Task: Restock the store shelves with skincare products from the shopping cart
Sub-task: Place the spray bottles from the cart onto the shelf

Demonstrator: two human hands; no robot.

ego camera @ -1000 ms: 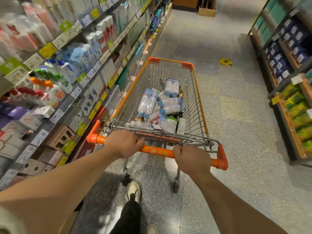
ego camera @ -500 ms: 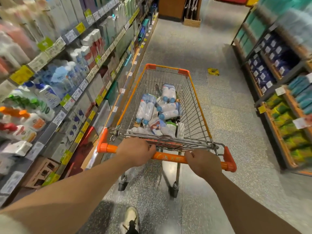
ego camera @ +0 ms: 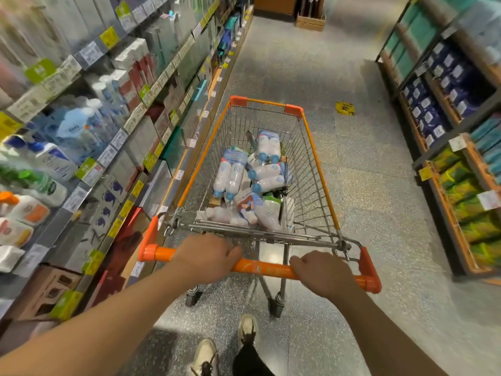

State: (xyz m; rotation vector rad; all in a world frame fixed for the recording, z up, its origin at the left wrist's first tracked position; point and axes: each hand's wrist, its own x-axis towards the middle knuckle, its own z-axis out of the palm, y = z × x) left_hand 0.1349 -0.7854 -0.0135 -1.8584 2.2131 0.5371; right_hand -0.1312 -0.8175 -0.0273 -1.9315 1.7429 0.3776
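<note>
From the head view, my left hand (ego camera: 206, 257) and right hand (ego camera: 324, 278) both wrap the orange plastic push bar (ego camera: 261, 268) of the wire shopping cart (ego camera: 320, 169), fingers curled tight round it, I judge so I can steer it along the aisle. Just beyond my knuckles, the white skincare bottles with blue caps (ego camera: 253, 176) lie loose in the basket, none taken out yet. The stocked store shelves (ego camera: 89, 147) run close off my left fingers, within reach for restocking.
</note>
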